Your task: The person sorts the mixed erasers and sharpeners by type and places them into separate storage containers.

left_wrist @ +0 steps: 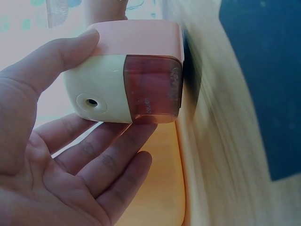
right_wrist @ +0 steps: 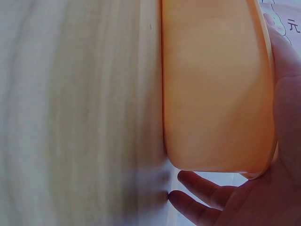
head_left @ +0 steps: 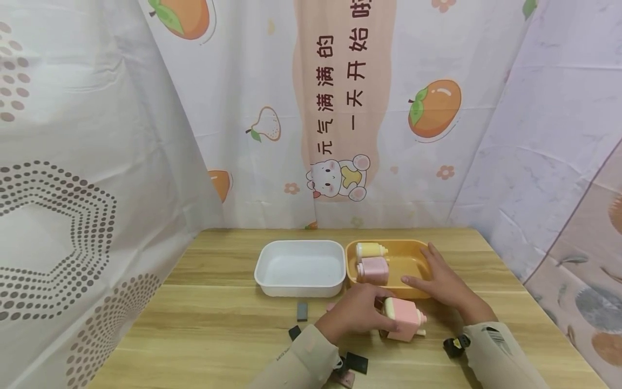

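Observation:
My left hand holds a pink and cream pencil sharpener, thumb on one side and fingers beneath the other. Its pencil hole and see-through reddish shavings drawer show in the left wrist view. The sharpener is just in front of the orange tray. At that tray's right end, my right hand rests with spread fingers, the thumb over the near rim. The right wrist view shows two fingertips past the end wall. Inside the tray lie a yellow and white item and a pink one, side by side.
A white tray stands against the orange tray's left side. Small blocks lie nearer on the wooden table: a grey one, black ones and a pink one partly behind the left sleeve. Printed curtains hang around the table.

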Action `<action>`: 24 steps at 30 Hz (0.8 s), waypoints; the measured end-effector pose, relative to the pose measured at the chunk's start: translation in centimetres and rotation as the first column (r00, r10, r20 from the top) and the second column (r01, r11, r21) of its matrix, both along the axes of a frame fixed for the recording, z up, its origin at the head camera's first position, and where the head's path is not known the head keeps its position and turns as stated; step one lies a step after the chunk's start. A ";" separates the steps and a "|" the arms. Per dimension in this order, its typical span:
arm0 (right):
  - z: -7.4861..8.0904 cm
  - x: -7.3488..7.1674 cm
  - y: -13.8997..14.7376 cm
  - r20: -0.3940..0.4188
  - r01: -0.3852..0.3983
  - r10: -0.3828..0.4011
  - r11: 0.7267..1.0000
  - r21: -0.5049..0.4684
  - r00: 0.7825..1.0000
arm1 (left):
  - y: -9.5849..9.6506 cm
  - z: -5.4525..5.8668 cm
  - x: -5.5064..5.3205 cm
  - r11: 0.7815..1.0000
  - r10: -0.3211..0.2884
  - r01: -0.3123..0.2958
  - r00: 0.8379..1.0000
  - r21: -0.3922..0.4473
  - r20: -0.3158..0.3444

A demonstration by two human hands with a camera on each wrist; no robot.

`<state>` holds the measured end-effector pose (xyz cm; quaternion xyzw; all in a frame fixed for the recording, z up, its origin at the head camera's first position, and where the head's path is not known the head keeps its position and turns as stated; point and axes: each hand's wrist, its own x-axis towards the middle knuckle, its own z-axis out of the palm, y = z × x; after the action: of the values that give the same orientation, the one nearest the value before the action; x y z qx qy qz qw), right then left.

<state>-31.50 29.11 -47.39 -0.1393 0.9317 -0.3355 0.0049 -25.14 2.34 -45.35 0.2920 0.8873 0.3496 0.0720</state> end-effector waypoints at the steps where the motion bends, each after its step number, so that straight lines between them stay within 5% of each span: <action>1: 0.0 0.0 0.0 0.002 0.000 0.000 1.000 0.001 1.000 | 0.0 0.1 0.0 1.000 0.006 -0.006 1.000 0.006 0.012; 7: 0.1 0.0 0.0 0.009 0.003 -0.003 1.000 0.005 1.000 | 0.0 0.6 0.0 0.999 0.039 -0.041 0.998 0.034 0.050; 24: -0.2 -0.1 0.1 0.003 0.009 -0.009 1.000 -0.003 1.000 | -0.2 1.7 0.0 0.992 0.093 -0.095 0.995 0.079 0.027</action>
<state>-31.63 29.22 -47.60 -0.1347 0.9318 -0.3369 0.0048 -25.16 2.16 -43.68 0.2485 0.8843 0.3915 0.0540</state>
